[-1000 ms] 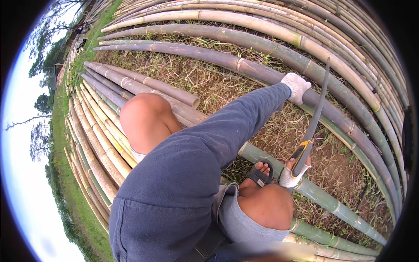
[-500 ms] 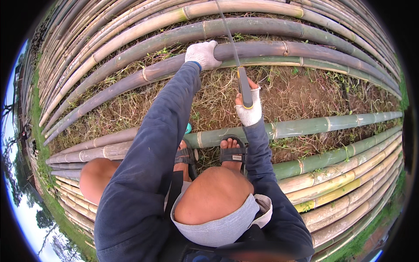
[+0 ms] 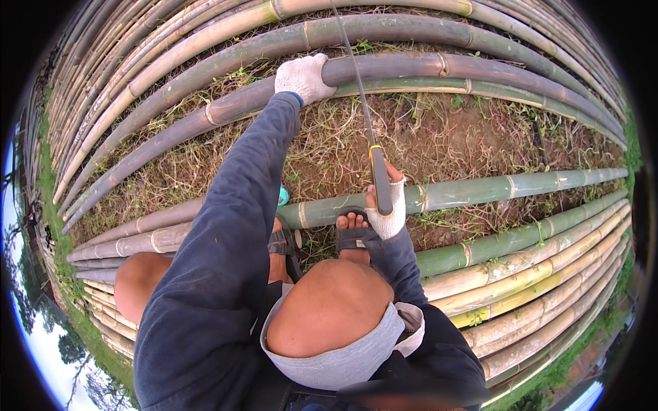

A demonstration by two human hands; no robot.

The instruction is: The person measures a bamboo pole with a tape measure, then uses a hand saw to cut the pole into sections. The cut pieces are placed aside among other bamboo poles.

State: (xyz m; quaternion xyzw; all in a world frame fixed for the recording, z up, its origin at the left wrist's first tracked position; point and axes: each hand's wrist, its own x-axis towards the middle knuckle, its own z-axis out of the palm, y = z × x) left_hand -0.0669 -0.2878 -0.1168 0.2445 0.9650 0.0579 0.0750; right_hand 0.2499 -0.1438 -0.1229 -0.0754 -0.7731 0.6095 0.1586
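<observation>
Here the person's left hand [image 3: 305, 77], in a white glove, sits over a dark bamboo pole [image 3: 391, 67] along the far edge of the strip of bare ground [image 3: 466, 137]. Its fingers are curled around the pole, their tips out of my sight. The right hand [image 3: 389, 212], glove cut short at the fingers, is closed on the grey handle of a saw [image 3: 381, 183]. The blade crosses above the dark pole, just right of the left hand; whether it touches I can't tell. A green pole [image 3: 473, 194] lies along the ground's near edge, one sandal [image 3: 351, 236] against it. By the left sleeve pokes a turquoise thing [image 3: 283, 196], too hidden to identify as a container.
</observation>
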